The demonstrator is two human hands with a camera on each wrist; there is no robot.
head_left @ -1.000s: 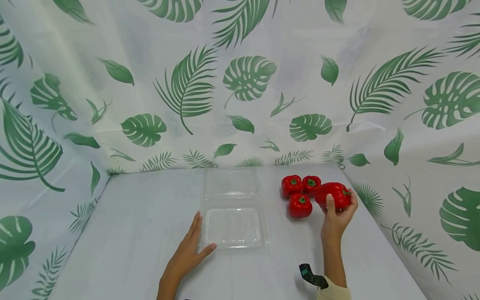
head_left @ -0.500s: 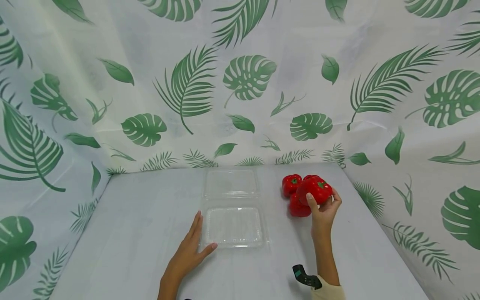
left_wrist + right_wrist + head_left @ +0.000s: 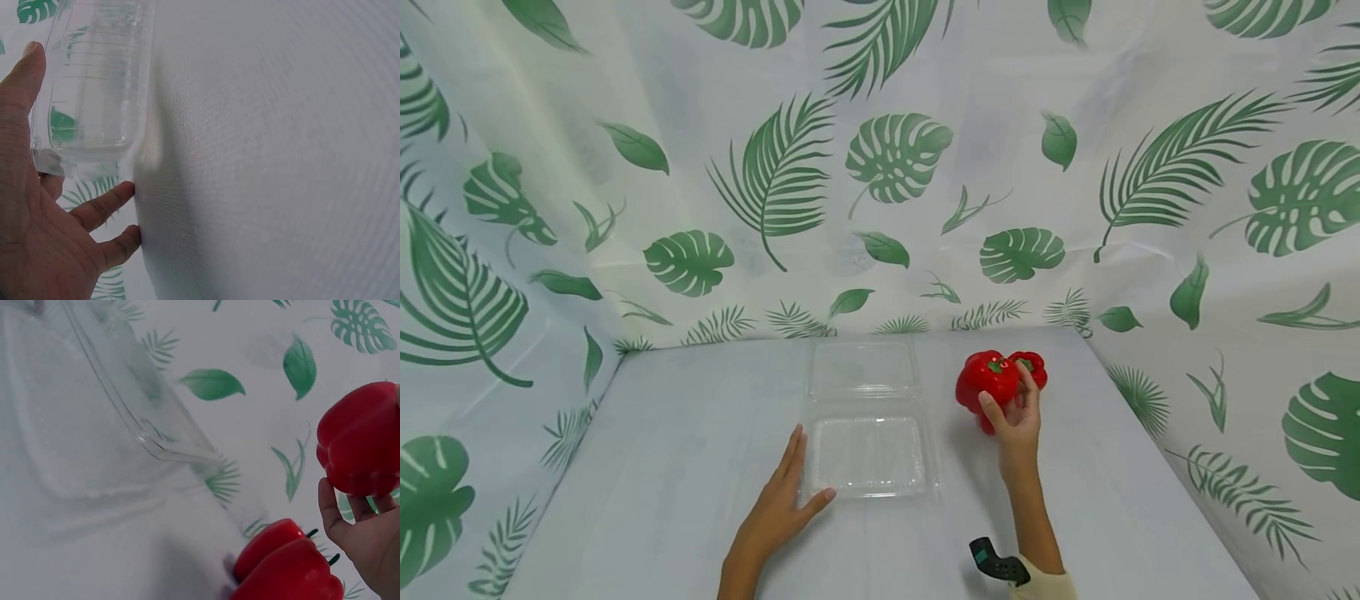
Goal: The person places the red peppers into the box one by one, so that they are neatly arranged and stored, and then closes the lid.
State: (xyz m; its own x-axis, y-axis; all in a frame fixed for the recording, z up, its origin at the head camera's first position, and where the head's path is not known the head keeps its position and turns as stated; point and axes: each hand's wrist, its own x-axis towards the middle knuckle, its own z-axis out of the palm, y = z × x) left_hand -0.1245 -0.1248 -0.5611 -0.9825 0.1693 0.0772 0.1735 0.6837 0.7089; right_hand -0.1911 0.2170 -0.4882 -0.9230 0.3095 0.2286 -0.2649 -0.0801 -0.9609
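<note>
My right hand grips a red bell pepper, thumb on its near side and fingers on its right. The pepper is held up over other red peppers; in the right wrist view it is apart from two resting peppers. In the head view one red pepper shows behind my fingers, another peeks out below, and the rest is hidden. My left hand lies with straight fingers along the left side of an open clear plastic clamshell container, thumb at its near corner.
The container's lid is folded back flat toward the far side. A white-covered table carries everything. Leaf-printed cloth rises behind it and at both sides. A black strapped device sits at my right wrist.
My right hand has moved left with the pepper, from the right of the group to over it, and the pepper's stem end has turned. My left hand and the container have stayed put.
</note>
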